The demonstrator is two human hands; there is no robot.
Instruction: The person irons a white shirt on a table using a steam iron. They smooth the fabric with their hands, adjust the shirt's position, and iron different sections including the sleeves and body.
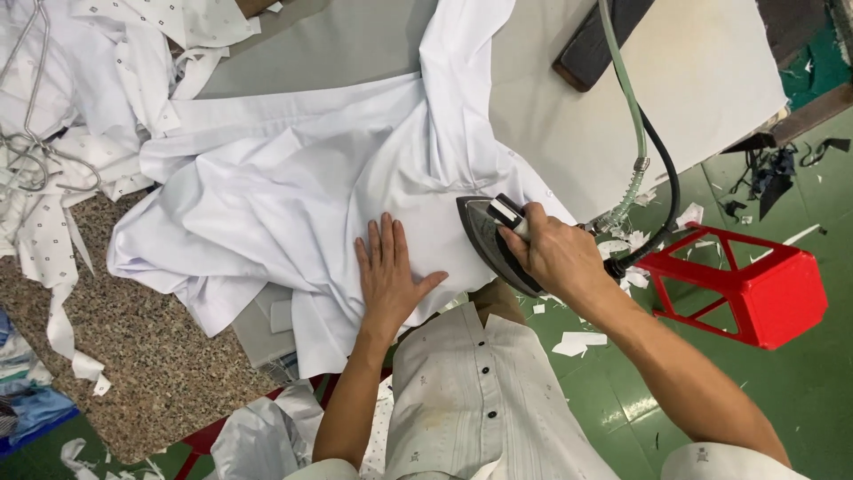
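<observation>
The left hand (388,276) lies flat with fingers spread on the white shirt (302,191) draped over the ironing board (355,40), while the right hand (553,253) grips the iron (489,236) at the shirt's near right edge. Pressing probably goes best with the cloth held taut ahead of the soleplate and the green hose (629,98) clear. No package, label or sign shows; 1 red plastic stool (755,284) stands on the green floor.
</observation>
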